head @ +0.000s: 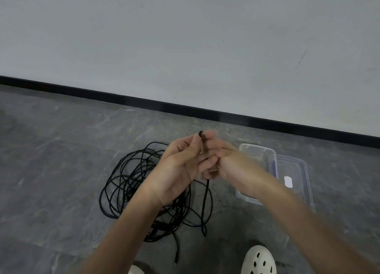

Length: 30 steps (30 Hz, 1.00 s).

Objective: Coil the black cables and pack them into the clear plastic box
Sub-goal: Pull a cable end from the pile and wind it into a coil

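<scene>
Head view, cables (131,189), grey floor (61,170), wall (185,37)

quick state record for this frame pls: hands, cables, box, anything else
cable pile: loose tangle on the floor, not coiled
left hand: grips a black cable strand, raised above the pile
right hand: fingers pinch the same strand near its top end; blurred
clear plastic box: on the floor right of the pile, open, no cable seen inside
lid: flat on the floor, against the box's right side
other: white perforated shoe at bottom edge
</scene>
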Each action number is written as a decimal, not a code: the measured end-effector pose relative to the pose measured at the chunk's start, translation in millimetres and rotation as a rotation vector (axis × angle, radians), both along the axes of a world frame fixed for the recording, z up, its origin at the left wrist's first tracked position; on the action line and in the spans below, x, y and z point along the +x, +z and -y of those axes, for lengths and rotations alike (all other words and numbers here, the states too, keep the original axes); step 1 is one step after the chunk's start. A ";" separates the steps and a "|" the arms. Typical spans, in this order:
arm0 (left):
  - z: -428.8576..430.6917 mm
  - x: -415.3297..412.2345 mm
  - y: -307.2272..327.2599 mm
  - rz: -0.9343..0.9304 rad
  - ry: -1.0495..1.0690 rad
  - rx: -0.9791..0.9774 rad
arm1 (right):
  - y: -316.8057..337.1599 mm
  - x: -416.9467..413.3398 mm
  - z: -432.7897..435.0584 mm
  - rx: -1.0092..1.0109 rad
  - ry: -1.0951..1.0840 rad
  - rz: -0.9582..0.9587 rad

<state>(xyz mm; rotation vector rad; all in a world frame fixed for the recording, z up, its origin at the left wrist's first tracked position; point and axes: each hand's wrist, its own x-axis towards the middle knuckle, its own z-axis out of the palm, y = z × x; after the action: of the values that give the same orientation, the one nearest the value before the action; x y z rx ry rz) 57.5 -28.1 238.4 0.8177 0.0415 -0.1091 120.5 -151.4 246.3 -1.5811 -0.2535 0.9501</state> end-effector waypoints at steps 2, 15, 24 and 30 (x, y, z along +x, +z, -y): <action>-1.5 0.5 1.3 -0.011 0.071 -0.009 | -0.5 -4.5 -2.7 -0.037 0.048 -0.002; -28.6 4.9 -12.3 0.061 0.425 0.537 | 11.1 -7.4 13.1 -0.099 0.537 0.196; -20.0 2.7 -13.8 0.077 0.086 0.855 | 16.6 8.3 28.6 0.153 0.344 0.239; -9.7 1.1 -12.5 0.075 -0.072 0.777 | 18.3 15.4 31.2 0.115 0.153 0.464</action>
<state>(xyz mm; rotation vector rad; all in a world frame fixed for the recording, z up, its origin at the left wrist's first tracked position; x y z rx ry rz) 58.6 -18.4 225.9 1.5995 -0.0196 -0.1311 135.9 -182.5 264.6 -1.6761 -0.7481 0.6577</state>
